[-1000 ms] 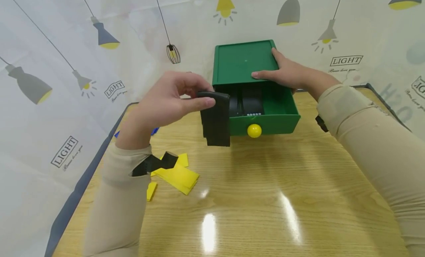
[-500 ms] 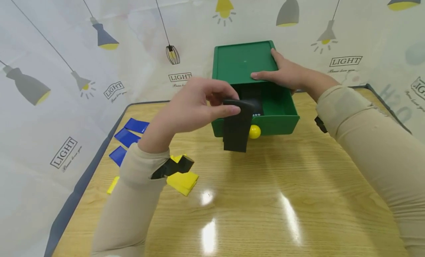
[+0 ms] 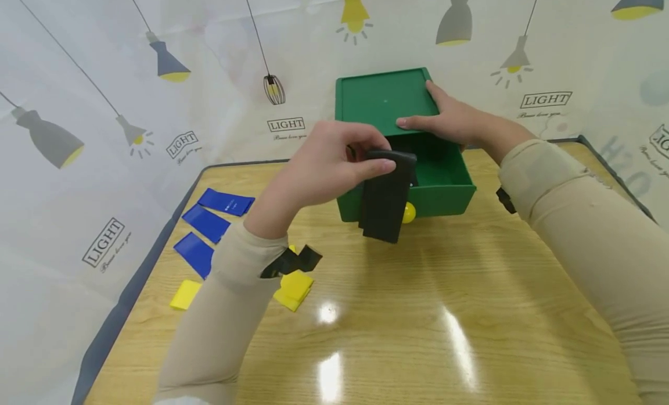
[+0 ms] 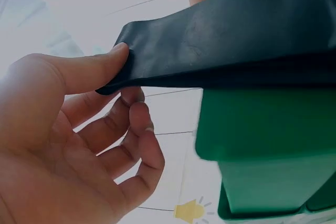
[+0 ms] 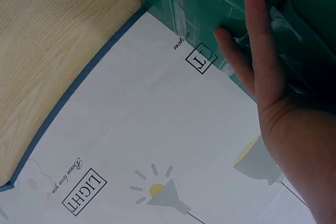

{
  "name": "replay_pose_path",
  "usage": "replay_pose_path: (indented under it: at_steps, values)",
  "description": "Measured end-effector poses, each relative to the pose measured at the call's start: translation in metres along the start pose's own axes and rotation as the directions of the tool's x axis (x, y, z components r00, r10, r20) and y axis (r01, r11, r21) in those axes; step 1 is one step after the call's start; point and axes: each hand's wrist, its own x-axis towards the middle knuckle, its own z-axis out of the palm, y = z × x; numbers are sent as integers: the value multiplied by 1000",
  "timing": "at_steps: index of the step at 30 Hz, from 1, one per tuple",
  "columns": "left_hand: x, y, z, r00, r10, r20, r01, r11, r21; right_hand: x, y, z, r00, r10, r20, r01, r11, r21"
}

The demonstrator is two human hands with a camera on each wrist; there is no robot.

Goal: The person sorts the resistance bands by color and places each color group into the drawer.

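My left hand (image 3: 334, 167) pinches the upper end of a flat black resistance band (image 3: 385, 201) between thumb and fingertips. The band hangs in front of the pulled-out drawer (image 3: 441, 201) of a green box (image 3: 384, 100). It partly covers the drawer's yellow knob (image 3: 410, 212). In the left wrist view, the doubled band (image 4: 220, 40) stretches away from my thumb. My right hand (image 3: 455, 117) rests over the box's right edge, thumb on top. Its fingers (image 5: 261, 51) lie straight against the side in the right wrist view. Most of the drawer's left half is hidden.
Several blue bands (image 3: 226, 202) lie flat at the table's left. Closer to me are a yellow band (image 3: 185, 294) and more yellow bands (image 3: 295, 286), partly behind my left forearm. A printed cloth wall (image 3: 313, 62) stands behind the wooden table (image 3: 418, 329).
My left hand has carried the black band rightward and slightly down across the drawer's front, uncovering the blue bands. My right hand stays on the box.
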Motion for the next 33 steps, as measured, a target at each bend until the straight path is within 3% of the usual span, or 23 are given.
replay_pose_path:
  at_steps: [18, 27, 33]
  values:
    - [15, -2, 13, 999, -27, 26, 27, 1000, -2, 0, 0, 0, 1000, 6, -11, -6, 999, -46]
    - [18, -2, 21, 995, -89, 40, 93, 991, -99, -1, -2, 2, 1000, 4, -22, -5, 999, -50]
    - [30, -5, 31, 991, -131, 5, 130, 979, -154, 0, 0, 1, 1000, 4, -24, -5, 998, -56]
